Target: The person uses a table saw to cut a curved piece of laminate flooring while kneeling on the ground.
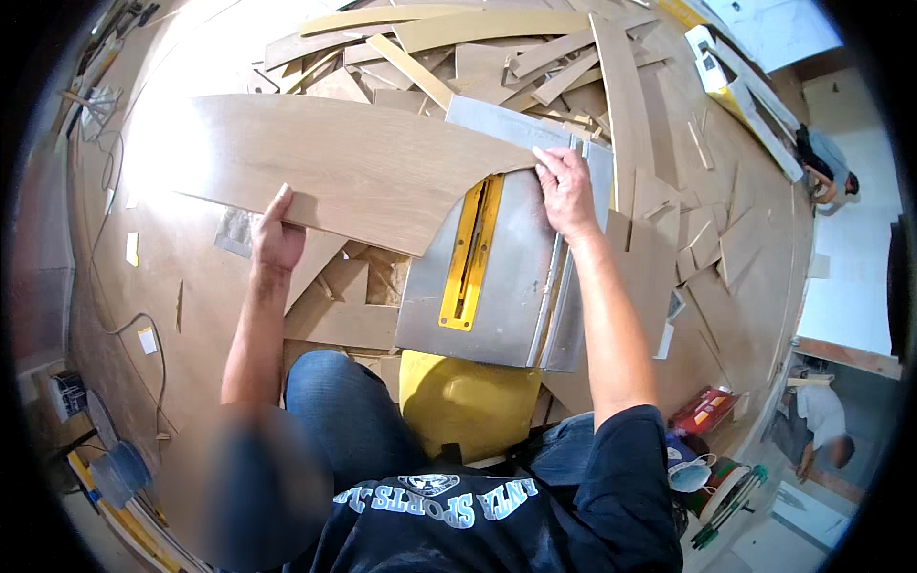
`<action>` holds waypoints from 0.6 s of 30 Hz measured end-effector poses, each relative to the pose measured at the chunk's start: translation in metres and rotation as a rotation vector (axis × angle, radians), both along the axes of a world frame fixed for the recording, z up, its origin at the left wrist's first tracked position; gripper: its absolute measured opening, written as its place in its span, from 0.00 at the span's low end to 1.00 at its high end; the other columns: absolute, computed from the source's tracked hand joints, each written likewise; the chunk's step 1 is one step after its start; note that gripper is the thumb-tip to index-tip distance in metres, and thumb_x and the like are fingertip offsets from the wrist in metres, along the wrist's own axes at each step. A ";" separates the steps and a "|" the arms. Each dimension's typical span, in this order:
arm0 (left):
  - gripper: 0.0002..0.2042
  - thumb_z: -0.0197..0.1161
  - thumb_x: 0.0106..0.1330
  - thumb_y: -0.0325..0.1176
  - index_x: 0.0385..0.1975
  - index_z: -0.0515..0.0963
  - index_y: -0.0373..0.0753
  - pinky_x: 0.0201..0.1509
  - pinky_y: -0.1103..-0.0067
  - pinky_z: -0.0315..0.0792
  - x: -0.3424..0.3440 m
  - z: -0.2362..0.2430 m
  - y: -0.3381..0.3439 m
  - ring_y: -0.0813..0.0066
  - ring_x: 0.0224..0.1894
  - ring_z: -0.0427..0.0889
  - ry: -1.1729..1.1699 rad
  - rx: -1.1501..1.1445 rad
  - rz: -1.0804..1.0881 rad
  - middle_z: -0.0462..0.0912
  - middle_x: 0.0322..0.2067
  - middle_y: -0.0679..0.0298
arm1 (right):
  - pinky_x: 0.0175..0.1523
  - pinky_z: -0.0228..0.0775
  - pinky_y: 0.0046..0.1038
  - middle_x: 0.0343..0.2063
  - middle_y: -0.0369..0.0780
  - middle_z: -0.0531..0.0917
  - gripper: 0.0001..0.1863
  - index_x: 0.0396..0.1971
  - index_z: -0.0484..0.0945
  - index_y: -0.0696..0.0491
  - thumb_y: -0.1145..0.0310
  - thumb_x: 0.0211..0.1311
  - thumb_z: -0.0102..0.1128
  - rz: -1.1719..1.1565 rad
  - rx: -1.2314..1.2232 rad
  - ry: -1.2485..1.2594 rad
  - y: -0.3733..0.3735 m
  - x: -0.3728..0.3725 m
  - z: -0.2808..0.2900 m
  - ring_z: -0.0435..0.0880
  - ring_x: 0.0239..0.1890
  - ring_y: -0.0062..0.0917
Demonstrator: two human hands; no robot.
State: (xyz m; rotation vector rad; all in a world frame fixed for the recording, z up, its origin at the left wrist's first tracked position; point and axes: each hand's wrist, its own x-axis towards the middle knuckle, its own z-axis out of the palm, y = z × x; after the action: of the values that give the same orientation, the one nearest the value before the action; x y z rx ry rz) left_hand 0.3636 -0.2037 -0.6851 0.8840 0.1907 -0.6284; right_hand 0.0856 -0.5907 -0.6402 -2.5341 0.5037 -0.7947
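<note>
A wide wood-grained board (pixel 363 162) with a curved notch at its right end is held level over the far left part of a grey metal saw table (pixel 516 272). My left hand (pixel 278 237) grips its near edge, thumb on top and fingers hidden beneath. At the pointed right tip, my right hand (pixel 567 191) pinches the board between thumb and fingers. Below the notch, a yellow slotted insert (pixel 458 307) is set in the saw table. Whether a blade stands up in the slot, I cannot tell.
Wood offcuts (pixel 497 62) are heaped beyond the saw. A long narrow strip (pixel 619 115) lies to its right. A yellow panel (pixel 468 401) is between my knees. A cable (pixel 158 372) runs along the left floor. Two other people (pixel 829 167) work at the far right.
</note>
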 end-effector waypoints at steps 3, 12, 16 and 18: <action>0.09 0.65 0.72 0.28 0.47 0.79 0.31 0.54 0.65 0.81 0.025 -0.005 0.001 0.63 0.47 0.85 0.006 -0.056 -0.050 0.84 0.44 0.59 | 0.58 0.74 0.33 0.45 0.42 0.85 0.14 0.51 0.86 0.53 0.71 0.67 0.65 0.054 0.048 0.026 -0.002 -0.007 -0.003 0.83 0.50 0.37; 0.11 0.62 0.75 0.30 0.52 0.79 0.32 0.63 0.68 0.76 0.048 -0.010 -0.014 0.65 0.54 0.82 -0.071 -0.037 -0.093 0.84 0.50 0.59 | 0.57 0.76 0.24 0.50 0.40 0.85 0.19 0.65 0.74 0.57 0.69 0.81 0.52 0.008 1.004 -0.301 -0.035 -0.046 -0.013 0.82 0.48 0.21; 0.11 0.61 0.75 0.30 0.51 0.79 0.33 0.62 0.68 0.76 0.058 -0.029 -0.009 0.64 0.53 0.82 -0.044 -0.030 -0.112 0.84 0.49 0.59 | 0.55 0.77 0.24 0.46 0.39 0.87 0.15 0.58 0.79 0.58 0.68 0.80 0.53 -0.038 0.945 -0.295 -0.032 -0.045 -0.013 0.83 0.45 0.20; 0.11 0.61 0.75 0.31 0.51 0.79 0.33 0.61 0.67 0.77 0.060 -0.036 -0.007 0.64 0.53 0.82 -0.016 -0.026 -0.115 0.84 0.48 0.59 | 0.54 0.76 0.23 0.44 0.37 0.87 0.14 0.56 0.81 0.57 0.68 0.79 0.54 -0.035 0.911 -0.275 -0.028 -0.043 -0.012 0.83 0.44 0.19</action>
State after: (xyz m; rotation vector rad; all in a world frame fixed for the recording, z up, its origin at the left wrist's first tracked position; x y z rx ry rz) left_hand 0.4239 -0.2110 -0.7213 0.8794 0.1180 -0.7293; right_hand 0.0422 -0.6191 -0.6519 -1.5609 0.6322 -0.6916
